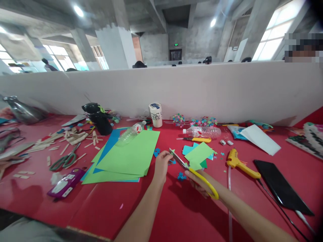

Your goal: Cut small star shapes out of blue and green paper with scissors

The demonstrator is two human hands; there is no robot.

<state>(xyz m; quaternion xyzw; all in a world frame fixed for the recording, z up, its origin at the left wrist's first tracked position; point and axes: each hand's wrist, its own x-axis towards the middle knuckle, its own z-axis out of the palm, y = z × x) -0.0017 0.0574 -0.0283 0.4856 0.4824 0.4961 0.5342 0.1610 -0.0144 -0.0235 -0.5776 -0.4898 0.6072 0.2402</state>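
My right hand [198, 187] grips a pair of scissors [211, 187] with yellow handles, its blades pointing up and left. At the blade tips, my left hand [163, 164] pinches a small piece of green paper [172, 152], mostly hidden by the fingers and blades. Under and around the hands lie blue paper cutouts [181, 176] and small scraps. Just beyond the scissors rests a small stack of green and blue paper pieces [200, 154]. Large green sheets [128, 156] with blue ones lie left of my left hand.
A yellow glue gun [242, 164] and a black tablet [282, 186] with cables lie right. Behind are a yellow cutter knife [201, 139], clear bottles [208, 132] and a white cup [155, 115]. Left are green scissors [66, 159], a purple device [67, 183], wooden sticks and another person's hand [7, 163].
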